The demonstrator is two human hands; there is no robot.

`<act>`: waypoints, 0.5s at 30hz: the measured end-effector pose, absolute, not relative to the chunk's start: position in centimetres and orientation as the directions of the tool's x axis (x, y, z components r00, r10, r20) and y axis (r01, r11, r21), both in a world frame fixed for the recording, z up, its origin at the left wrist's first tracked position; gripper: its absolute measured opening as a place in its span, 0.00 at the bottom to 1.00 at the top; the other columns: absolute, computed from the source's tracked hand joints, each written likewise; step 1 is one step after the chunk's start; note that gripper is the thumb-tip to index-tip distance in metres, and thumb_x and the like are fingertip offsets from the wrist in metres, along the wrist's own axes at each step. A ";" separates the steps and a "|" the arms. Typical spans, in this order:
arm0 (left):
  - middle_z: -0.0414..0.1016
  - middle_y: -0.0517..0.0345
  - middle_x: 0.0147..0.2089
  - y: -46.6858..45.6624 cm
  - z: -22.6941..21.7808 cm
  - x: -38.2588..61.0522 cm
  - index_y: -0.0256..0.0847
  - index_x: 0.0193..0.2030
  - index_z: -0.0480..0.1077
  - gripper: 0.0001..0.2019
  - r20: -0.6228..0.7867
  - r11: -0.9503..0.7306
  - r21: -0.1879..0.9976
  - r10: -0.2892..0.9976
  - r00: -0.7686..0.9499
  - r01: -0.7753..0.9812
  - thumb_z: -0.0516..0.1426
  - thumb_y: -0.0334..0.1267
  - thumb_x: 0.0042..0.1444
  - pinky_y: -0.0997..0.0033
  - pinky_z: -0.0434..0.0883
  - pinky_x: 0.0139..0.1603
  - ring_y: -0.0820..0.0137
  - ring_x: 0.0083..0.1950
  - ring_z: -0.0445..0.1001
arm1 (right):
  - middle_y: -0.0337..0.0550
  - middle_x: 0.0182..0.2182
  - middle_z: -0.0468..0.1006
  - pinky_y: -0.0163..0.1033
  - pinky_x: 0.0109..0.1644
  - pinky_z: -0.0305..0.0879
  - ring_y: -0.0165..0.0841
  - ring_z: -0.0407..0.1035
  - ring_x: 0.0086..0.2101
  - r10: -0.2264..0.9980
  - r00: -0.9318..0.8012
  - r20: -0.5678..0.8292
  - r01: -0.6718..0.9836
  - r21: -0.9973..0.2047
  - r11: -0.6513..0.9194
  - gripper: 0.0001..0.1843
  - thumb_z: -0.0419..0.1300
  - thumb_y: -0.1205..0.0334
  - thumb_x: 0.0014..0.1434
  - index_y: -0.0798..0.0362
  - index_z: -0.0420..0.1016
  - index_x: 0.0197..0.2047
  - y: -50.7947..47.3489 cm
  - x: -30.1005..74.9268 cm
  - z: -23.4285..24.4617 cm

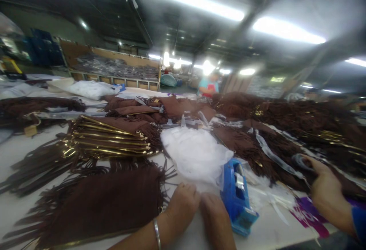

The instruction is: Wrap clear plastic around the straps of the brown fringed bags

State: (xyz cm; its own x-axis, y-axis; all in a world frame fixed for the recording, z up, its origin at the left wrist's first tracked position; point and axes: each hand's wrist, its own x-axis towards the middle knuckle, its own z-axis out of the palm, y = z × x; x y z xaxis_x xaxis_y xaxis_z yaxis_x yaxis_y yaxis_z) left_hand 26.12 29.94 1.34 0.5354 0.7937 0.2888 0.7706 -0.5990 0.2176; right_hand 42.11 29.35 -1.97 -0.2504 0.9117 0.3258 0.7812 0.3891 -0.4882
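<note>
My left hand [184, 204], with a silver bangle at the wrist, is closed, its knuckles up. Right beside it, my right hand [214, 208] is also closed and somewhat blurred. Anything between the fingers is hidden. Just beyond both hands lies a crumpled heap of white translucent wrapping [197, 152]. A blue tape dispenser [238, 200] stands close to the right of my right hand. On the left, a brown fringed bag [114, 200] lies flat, with a gold zipper edge. Behind it is a stack of similar bags with gold zippers [111, 139].
Another person's hand [326, 187], in a blue sleeve, holds a clear plastic roll or strip [300, 162] at the right. Piles of brown bags [286, 120] cover the table's far side. A purple printed packet [311, 212] lies near the front edge. A person [208, 86] stands farther back.
</note>
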 end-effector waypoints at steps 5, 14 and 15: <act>0.75 0.50 0.36 30.3 0.9 25.1 0.35 0.34 0.71 0.06 0.249 -0.466 0.410 0.884 0.395 0.784 0.54 0.27 0.61 0.64 0.62 0.37 0.60 0.37 0.72 | 0.43 0.34 0.75 0.43 0.44 0.60 0.42 0.68 0.39 0.922 -0.249 0.297 0.715 -0.585 0.382 0.09 0.52 0.63 0.64 0.49 0.72 0.34 29.1 41.8 -1.2; 0.66 0.62 0.25 28.7 2.8 20.8 0.42 0.26 0.59 0.16 0.154 -0.160 0.838 0.986 0.056 0.522 0.49 0.41 0.65 0.69 0.55 0.31 0.68 0.30 0.66 | 0.40 0.35 0.75 0.37 0.46 0.64 0.36 0.71 0.40 0.963 -0.175 0.206 0.444 -0.857 0.263 0.11 0.51 0.52 0.67 0.48 0.69 0.38 27.8 39.4 0.9; 0.64 0.63 0.24 28.4 3.0 20.3 0.42 0.25 0.58 0.17 0.135 -0.133 0.874 0.990 0.029 0.468 0.49 0.43 0.65 0.70 0.55 0.30 0.69 0.29 0.65 | 0.39 0.33 0.75 0.36 0.44 0.65 0.36 0.71 0.38 0.966 -0.171 0.193 0.402 -0.882 0.247 0.12 0.52 0.51 0.66 0.49 0.69 0.37 27.8 38.9 1.0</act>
State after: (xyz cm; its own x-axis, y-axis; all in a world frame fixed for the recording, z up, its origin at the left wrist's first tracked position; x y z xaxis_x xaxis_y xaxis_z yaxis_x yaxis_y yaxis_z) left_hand 20.29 28.41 2.97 0.0289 0.9904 0.1349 0.4678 -0.1327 0.8738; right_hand 38.88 27.80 0.98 -0.1710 0.9662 0.1926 0.4022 0.2470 -0.8816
